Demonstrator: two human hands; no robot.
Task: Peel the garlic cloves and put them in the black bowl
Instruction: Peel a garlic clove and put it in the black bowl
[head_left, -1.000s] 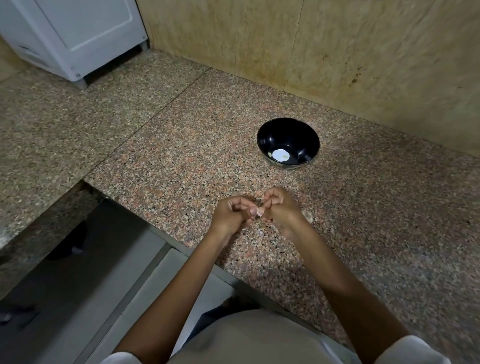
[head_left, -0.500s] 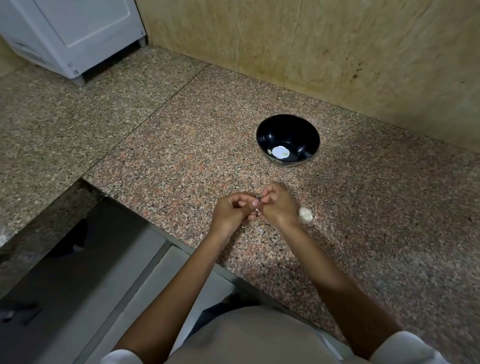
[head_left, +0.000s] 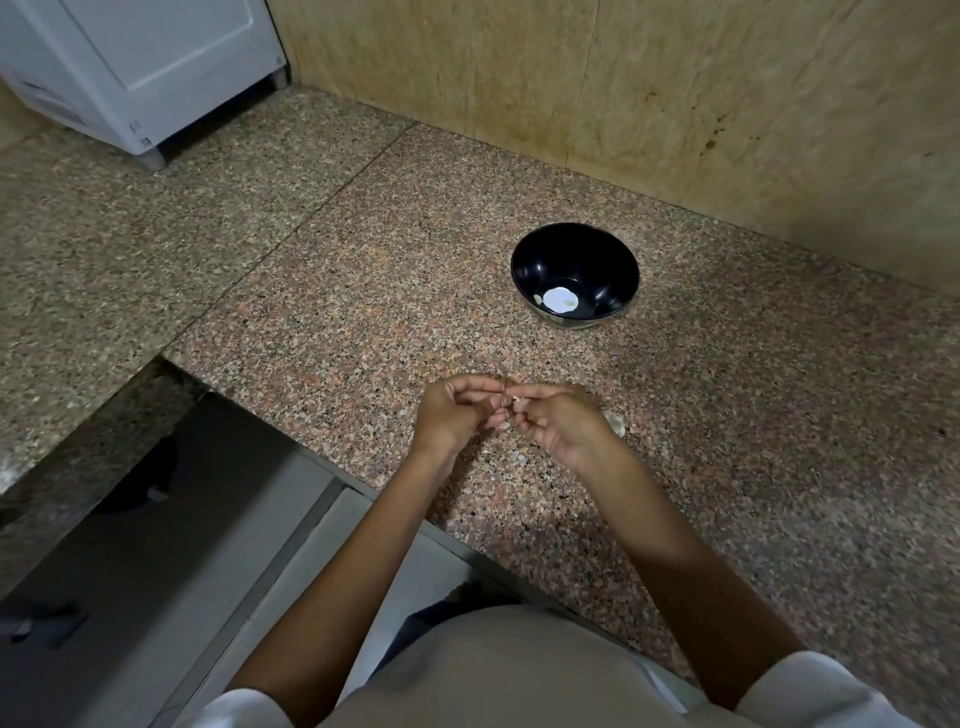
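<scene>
My left hand (head_left: 456, 415) and my right hand (head_left: 558, 423) meet fingertip to fingertip above the granite counter (head_left: 363, 312). Between them they pinch a small garlic clove (head_left: 512, 400), mostly hidden by the fingers. Another garlic clove (head_left: 615, 423) lies on the counter just right of my right hand. The black bowl (head_left: 575, 274) stands further back, apart from both hands, with a pale peeled piece (head_left: 559, 300) at its bottom. Small scraps of skin (head_left: 517, 457) lie on the counter under my hands.
A white appliance (head_left: 140, 67) stands at the back left on the counter. A tan wall (head_left: 623, 104) runs behind the bowl. The counter's front edge (head_left: 322, 457) drops to the floor at the left.
Both hands have stayed together at the same spot, with the fingers shifting slightly on the clove. The bowl has not moved.
</scene>
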